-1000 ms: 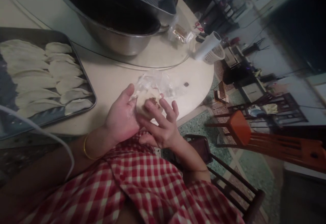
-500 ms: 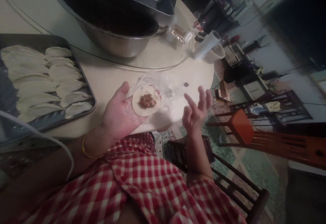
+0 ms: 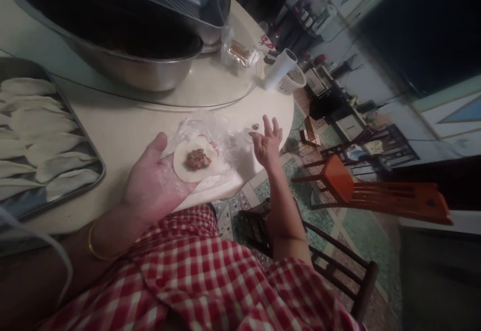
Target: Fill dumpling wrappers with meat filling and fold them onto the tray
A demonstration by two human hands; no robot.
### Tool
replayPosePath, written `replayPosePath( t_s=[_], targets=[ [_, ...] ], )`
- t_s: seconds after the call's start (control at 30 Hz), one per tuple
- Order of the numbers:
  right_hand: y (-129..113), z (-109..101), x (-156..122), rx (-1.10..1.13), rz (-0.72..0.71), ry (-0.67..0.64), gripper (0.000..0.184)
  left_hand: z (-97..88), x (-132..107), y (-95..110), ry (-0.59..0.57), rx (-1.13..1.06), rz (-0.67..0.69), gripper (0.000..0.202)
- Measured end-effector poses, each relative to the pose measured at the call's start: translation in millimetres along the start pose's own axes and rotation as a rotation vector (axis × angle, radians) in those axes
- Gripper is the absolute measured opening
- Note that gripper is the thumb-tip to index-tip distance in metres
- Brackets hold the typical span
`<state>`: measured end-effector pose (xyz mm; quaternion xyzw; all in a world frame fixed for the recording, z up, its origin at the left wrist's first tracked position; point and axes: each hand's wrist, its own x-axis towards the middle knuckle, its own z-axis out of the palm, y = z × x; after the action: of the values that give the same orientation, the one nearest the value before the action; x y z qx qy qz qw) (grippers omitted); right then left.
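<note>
My left hand (image 3: 148,188) is palm up, with a round dumpling wrapper (image 3: 183,169) resting across its fingers. A small mound of brownish minced filling (image 3: 198,159) sits in the middle of the wrapper, which is flat and unfolded. Beyond the fingertips lies a crumpled clear plastic bag (image 3: 225,143) on the table. My right hand (image 3: 267,145) hovers at the table's right edge with its fingers spread, apart from the left. Its index fingertip is close to a small dark spot (image 3: 255,127); whether it touches anything there I cannot tell.
At left, a metal tray (image 3: 98,163) holds several folded dumplings (image 3: 71,183). A large steel bowl (image 3: 131,75) stands behind, with a dark ridged pan (image 3: 203,7) beside it. A wrapped package (image 3: 240,52), paper roll (image 3: 281,67) and white basket (image 3: 295,80) sit far right. Chairs (image 3: 336,178) stand nearby.
The view has swung right, so everything sits further left. My right hand has moved forward towards the small dark spot. The filled wrapper stays on my left hand.
</note>
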<state>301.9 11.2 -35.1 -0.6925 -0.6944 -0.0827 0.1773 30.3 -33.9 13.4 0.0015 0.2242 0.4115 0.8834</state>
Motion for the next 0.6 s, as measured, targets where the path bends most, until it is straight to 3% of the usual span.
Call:
replayPosePath(
  t_s=[0.13,0.2,0.3,0.4,0.5,0.6],
  targets=[
    [3.5,0.7,3.3,0.002,-0.024,-0.009,0.052,-5.4,1.4,0.3,-0.130,-0.005,-0.023,0.062],
    [3.9,-5.1,0.6,0.032,-0.021,0.124,0.057,-7.0,1.2,0.1,-0.160,0.008,-0.031,0.061],
    [-9.7,-22.6,-10.9,0.135,-0.099,0.334,0.059,-3.9,-1.1,-2.5,-0.099,0.003,-0.017,0.059],
    [-42.6,-40.1,-26.9,0.272,-0.331,0.306,0.055,0.4,-4.0,-7.5,-0.090,-0.021,0.019,0.057],
    [-76.4,-47.3,-37.5,0.264,-0.500,0.183,0.047,-1.8,-5.7,-11.8,-0.199,-0.049,-0.027,0.050],
    [-91.6,-45.3,-37.7,0.172,-0.564,0.055,0.042,-9.7,-6.8,-12.9,-0.329,-0.074,-0.084,0.046]
  ],
)
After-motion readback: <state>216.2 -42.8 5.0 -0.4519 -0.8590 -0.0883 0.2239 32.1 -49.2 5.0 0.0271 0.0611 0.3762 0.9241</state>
